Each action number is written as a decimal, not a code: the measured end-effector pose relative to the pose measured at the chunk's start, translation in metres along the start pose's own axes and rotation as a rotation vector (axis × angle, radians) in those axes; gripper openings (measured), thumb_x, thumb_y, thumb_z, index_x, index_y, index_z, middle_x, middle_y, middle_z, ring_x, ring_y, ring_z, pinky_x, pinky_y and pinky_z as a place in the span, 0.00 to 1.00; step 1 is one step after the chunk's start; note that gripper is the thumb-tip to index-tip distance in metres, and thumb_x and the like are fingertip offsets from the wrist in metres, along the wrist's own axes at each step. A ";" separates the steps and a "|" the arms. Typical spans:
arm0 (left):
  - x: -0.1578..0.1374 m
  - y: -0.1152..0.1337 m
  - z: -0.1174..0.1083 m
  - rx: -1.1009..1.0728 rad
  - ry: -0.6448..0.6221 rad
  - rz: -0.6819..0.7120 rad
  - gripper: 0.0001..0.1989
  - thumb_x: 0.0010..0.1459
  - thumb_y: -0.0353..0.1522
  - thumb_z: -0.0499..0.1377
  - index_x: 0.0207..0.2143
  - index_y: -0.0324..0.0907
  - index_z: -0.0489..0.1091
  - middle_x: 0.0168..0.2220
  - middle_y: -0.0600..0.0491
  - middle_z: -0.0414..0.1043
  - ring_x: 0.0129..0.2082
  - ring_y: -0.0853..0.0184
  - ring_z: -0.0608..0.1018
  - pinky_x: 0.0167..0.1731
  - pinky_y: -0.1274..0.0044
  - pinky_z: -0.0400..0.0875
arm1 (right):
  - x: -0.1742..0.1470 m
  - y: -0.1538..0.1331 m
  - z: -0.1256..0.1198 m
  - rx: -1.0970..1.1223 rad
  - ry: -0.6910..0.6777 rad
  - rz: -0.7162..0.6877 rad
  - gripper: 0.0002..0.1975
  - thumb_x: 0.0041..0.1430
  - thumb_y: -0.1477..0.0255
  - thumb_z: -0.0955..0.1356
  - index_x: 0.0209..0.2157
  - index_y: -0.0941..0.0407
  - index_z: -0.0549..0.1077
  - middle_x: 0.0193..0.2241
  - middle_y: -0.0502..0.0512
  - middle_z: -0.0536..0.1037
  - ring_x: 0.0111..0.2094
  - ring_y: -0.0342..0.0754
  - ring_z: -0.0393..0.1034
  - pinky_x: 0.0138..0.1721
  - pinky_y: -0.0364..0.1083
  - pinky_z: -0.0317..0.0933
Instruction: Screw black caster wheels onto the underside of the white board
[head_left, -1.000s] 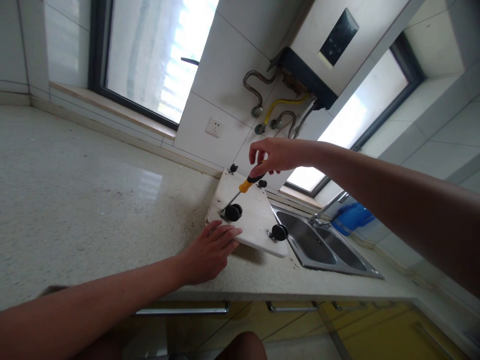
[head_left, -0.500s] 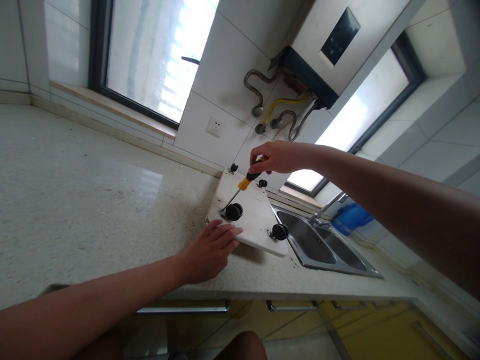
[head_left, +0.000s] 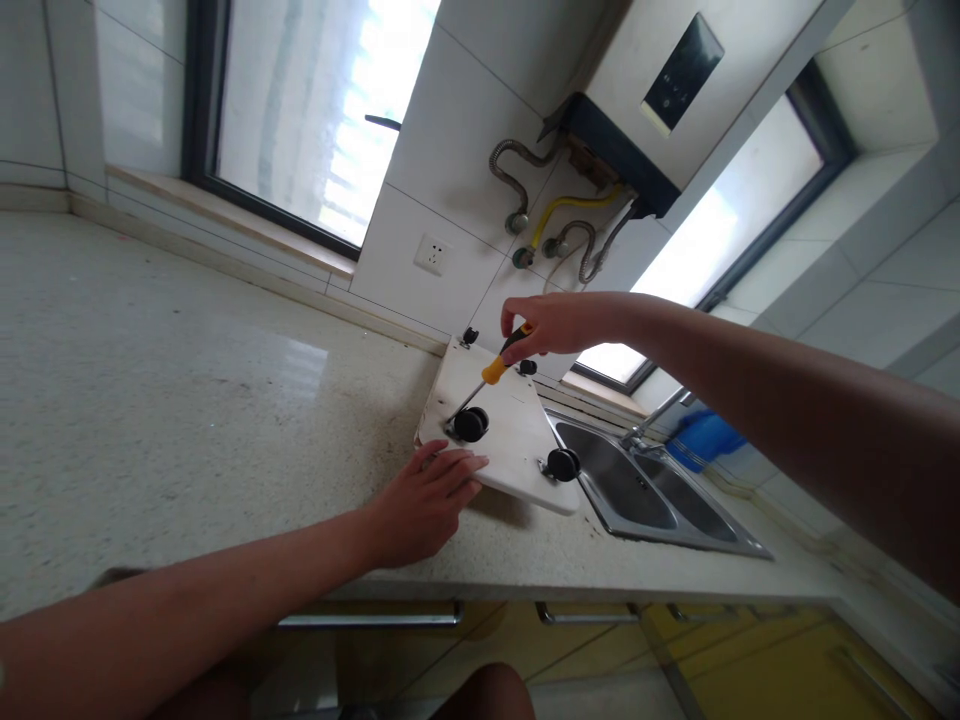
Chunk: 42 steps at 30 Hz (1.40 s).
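Head view. Landmark: the sink (head_left: 615, 480). The white board (head_left: 517, 430) lies on the table (head_left: 225, 430), just left of the sink, casters up. The right hand (head_left: 551, 325) is closed around the screwdriver (head_left: 493, 372), tip beside the caster (head_left: 471, 424) farther from the sink. The left hand (head_left: 427, 505) lays extended fingers on the board; whether it clamps the edge cannot be told. Handling: board probably stiff, smooth, moderately light; hold bare edges, since casters may swivel. Hold the rigid screwdriver by its handle.
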<state>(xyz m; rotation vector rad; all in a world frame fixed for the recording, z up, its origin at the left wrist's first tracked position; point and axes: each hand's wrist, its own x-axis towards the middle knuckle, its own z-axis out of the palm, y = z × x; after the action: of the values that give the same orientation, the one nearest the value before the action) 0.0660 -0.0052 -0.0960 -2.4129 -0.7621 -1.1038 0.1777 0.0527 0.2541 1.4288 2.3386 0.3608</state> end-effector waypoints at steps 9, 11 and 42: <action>0.000 0.000 0.001 -0.002 0.005 -0.001 0.15 0.67 0.30 0.62 0.56 0.43 0.77 0.71 0.44 0.73 0.70 0.53 0.69 0.78 0.59 0.44 | 0.008 -0.010 0.002 0.009 -0.024 0.097 0.35 0.78 0.45 0.60 0.28 0.57 0.76 0.25 0.59 0.80 0.26 0.46 0.71 0.40 0.51 0.63; 0.000 0.000 0.001 -0.011 0.012 0.000 0.15 0.67 0.30 0.62 0.56 0.42 0.76 0.71 0.44 0.73 0.70 0.53 0.69 0.78 0.59 0.44 | 0.008 -0.007 0.002 0.005 -0.025 0.099 0.29 0.75 0.46 0.66 0.32 0.57 0.78 0.27 0.58 0.81 0.28 0.48 0.72 0.38 0.51 0.62; 0.000 0.000 0.001 -0.038 0.015 -0.011 0.14 0.68 0.28 0.62 0.55 0.41 0.76 0.71 0.44 0.74 0.70 0.55 0.68 0.78 0.60 0.42 | 0.004 -0.001 -0.007 0.049 -0.045 0.040 0.33 0.74 0.44 0.67 0.26 0.57 0.77 0.22 0.57 0.79 0.26 0.47 0.71 0.39 0.51 0.63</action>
<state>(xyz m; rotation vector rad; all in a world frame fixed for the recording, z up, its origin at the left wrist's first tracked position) 0.0667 -0.0047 -0.0962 -2.4320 -0.7571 -1.1487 0.1722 0.0560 0.2593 1.4931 2.3004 0.2814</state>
